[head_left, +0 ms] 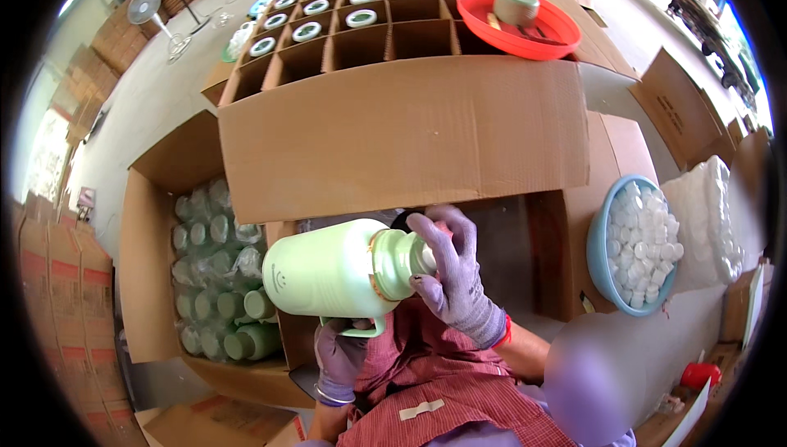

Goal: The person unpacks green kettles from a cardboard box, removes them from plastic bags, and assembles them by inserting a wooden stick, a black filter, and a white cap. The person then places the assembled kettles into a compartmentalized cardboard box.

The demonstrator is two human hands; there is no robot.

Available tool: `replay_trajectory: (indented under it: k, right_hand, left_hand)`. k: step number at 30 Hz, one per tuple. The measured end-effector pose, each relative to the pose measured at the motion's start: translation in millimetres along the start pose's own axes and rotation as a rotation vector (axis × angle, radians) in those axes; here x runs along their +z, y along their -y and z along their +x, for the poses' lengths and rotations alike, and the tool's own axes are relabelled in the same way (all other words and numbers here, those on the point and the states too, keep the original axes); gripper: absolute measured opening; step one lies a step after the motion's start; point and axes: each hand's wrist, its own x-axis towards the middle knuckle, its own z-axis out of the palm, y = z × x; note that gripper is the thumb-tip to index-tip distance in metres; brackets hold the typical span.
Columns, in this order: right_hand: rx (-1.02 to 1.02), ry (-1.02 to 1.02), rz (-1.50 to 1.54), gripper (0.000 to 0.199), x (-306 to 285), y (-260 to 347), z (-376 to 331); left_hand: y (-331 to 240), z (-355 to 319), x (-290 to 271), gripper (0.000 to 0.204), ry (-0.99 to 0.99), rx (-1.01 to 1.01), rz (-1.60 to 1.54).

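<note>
A large pale green thermos bottle [324, 267] with a small dark face drawn near its base lies sideways in front of my body, its narrow neck pointing right. My left hand [340, 361], in a grey-purple glove, is closed around the green handle [370, 329] below it. At the neck, my gloved right hand [466, 287] has its fingers curled about the mouth end. A bit of red shows by those fingers; what it belongs to is hidden. Whether the right hand pinches a small part cannot be made out.
A divided carton [402, 136] ahead holds several upright bottles, with a red basin [469, 25] on its right corner. Left stands an open carton [139, 283] of green items, many bagged. A blue basin [602, 258] of white caps sits right, beside a white plastic bag [701, 226].
</note>
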Motion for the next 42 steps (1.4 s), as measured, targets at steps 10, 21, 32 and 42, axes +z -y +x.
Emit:
replay_trajectory:
  k: [10, 21, 32, 42]
  right_hand:
    - [0.105, -0.002, 0.262, 0.075, 52.8, -10.6, 3.8]
    - [-0.103, -0.337, -1.215, 0.061, -111.1, -161.0, 316.6]
    - [-0.313, -0.062, -0.203, 0.077, -57.8, -72.5, 236.9]
    - [0.616, 0.354, 1.273, 0.078, 59.2, -41.9, 47.3]
  left_hand:
    - [7.1, 10.5, -6.5, 0.02, -0.024, 0.044, -0.019]
    - [-39.4, 37.3, 12.0, 0.023, -0.013, 0.199, -0.136]
    - [-36.9, 37.5, 1.0, 0.018, -0.024, 0.145, -0.282]
    - [-42.0, 31.5, -16.3, 0.028, 0.025, 0.359, 0.213]
